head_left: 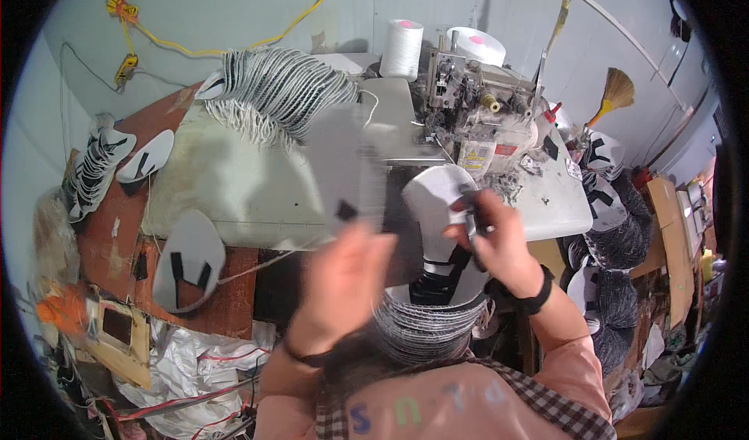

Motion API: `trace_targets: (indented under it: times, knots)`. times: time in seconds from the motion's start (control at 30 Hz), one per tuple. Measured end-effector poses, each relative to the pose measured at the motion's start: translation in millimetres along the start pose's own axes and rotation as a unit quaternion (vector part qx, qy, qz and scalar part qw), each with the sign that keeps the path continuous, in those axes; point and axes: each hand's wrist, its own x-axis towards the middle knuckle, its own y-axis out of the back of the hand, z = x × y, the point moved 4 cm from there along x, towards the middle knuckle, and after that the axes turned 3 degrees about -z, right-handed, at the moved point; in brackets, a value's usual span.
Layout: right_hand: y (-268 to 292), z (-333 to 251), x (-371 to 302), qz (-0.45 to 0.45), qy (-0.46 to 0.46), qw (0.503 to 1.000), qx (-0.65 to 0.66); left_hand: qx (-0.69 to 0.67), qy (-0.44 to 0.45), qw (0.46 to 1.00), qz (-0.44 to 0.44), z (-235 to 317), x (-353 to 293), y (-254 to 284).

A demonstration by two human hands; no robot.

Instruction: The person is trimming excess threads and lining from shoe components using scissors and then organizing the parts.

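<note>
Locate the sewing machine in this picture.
In the head view, the sewing machine sits upper right of centre, beyond the right hand, with the tall white thread cone at its left.

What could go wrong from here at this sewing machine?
Loose lint beside the sewing machine might work its way in. The nearest stack of pieces looks thick and could slip out of line. The right hand holds a dark object close to a pale piece and might snag it.
</note>
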Motion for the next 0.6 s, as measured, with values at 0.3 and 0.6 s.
trace_targets:
  times: [0.3,0.6]
  knots:
    - [-35.6,26.0,0.7,-0.179,0.107,0.96,-0.187,0.268,-0.158,0.931,-0.19,-29.6,-37.8,21.4]
    - [-55.5,-7.3,5.0,-0.145,0.211,0.945,-0.205,0.195,0.095,0.963,0.159,4.3,-142.2,153.5]
